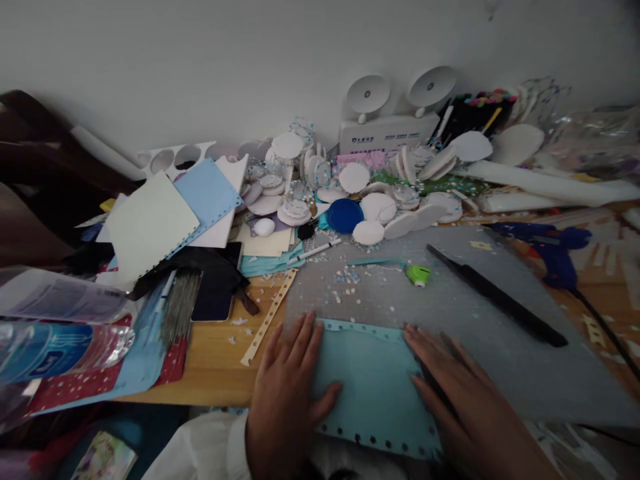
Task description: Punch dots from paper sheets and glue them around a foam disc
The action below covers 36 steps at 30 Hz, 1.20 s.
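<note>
A teal sheet of paper (370, 380) lies at the front edge of the grey cutting mat (505, 373). Small star-shaped holes line its top and bottom edges, and a narrow strip along the top looks folded or partly separated. My left hand (293, 387) rests flat on the sheet's left side, fingers stretched forward and thumb out over the paper. Along the right edge, my right hand (460, 387) touches the sheet with fingertips and thumb, its fingers extended. A dark narrow shape shows between that thumb and the fingers; I cannot tell what it is.
A green craft punch (417, 275), a white pen (320, 250) and a long black-handled knife (500, 297) lie on the mat. Right stands a blue glue gun (550, 247). Foam discs (367, 232) pile up behind. A punched cream strip (270, 317) and a water bottle (65, 347) are left.
</note>
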{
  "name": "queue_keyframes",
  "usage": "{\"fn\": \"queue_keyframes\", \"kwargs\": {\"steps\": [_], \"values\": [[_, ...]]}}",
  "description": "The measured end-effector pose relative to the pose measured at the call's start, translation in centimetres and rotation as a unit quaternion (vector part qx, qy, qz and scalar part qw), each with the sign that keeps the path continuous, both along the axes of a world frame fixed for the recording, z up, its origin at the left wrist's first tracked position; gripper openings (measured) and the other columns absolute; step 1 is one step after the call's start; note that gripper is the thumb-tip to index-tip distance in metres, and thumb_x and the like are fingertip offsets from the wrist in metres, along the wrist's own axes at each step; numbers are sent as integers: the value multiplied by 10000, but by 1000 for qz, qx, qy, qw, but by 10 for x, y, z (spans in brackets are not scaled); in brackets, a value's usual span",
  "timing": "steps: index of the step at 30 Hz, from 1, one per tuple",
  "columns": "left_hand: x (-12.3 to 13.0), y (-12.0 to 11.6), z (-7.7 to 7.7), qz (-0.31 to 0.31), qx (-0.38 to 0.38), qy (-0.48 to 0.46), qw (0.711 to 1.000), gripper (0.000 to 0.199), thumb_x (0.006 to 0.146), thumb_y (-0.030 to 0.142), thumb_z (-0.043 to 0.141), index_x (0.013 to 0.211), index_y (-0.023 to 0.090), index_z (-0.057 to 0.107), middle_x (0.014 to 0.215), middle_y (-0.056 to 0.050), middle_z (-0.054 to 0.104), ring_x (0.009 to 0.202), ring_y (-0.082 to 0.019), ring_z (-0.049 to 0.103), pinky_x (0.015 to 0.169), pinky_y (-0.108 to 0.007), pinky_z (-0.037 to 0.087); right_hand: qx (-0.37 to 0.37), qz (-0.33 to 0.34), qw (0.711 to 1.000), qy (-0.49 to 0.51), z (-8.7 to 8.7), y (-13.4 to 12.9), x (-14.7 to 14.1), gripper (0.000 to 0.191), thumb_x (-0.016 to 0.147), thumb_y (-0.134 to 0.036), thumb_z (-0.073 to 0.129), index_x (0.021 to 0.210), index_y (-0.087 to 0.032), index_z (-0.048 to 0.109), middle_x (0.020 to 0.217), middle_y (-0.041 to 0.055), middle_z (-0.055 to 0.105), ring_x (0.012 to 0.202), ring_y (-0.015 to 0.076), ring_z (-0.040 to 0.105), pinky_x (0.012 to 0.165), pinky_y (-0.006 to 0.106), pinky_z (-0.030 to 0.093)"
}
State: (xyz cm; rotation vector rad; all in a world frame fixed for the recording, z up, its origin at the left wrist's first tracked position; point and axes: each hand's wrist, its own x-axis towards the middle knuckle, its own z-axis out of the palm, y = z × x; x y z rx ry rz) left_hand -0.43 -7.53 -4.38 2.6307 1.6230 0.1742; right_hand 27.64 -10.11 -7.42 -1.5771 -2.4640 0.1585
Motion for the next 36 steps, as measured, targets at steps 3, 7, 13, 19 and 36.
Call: {"fn": "queue_keyframes", "kwargs": {"steps": [3, 7, 13, 19, 36], "values": [[16, 5, 4, 24, 3, -23, 999, 630, 889, 545, 455, 1398, 174, 433, 1464, -93, 436, 1333, -279, 418, 1128, -477, 228, 10, -1, 1000, 1, -3, -1, -4, 613, 947, -309, 410, 1508, -189, 195, 1469, 84, 435, 1335, 246, 426, 1096, 502, 332], [41, 4, 2, -49, -21, -41, 998, 692, 906, 563, 401, 1419, 99, 391, 1499, -120, 373, 1382, -271, 351, 1125, -406, 287, 34, 2, 999, -1, -6, -2, -6, 601, 942, -281, 404, 1500, -163, 214, 1456, 97, 451, 1341, 254, 416, 1070, 512, 345], [37, -5, -6, -51, -26, -32, 998, 708, 922, 540, 392, 1475, 113, 277, 1541, -97, 284, 1413, -248, 293, 1126, -373, 298, 65, 13, 998, -14, -3, 1, -10, 594, 929, -270, 401, 1489, -147, 245, 1425, 107, 489, 1308, 257, 459, 1040, 503, 362], [5, -8, 2, -30, -15, 8, 999, 693, 906, 439, 466, 1482, 119, 252, 1526, -84, 325, 1368, -254, 371, 1102, -406, 321, 63, 2, 998, -9, -4, 0, -10, 582, 915, -278, 415, 1471, -154, 294, 1421, 105, 495, 1298, 259, 472, 1053, 492, 356], [-31, 27, 21, -96, -10, 80, 992, 494, 886, 267, 480, 1363, 144, 455, 1466, -93, 434, 1365, -247, 383, 1125, -417, 282, 85, 36, 996, -20, -7, 0, -20, 486, 910, -276, 453, 1376, -141, 425, 1409, 87, 516, 1357, 257, 382, 1068, 467, 306]]}}
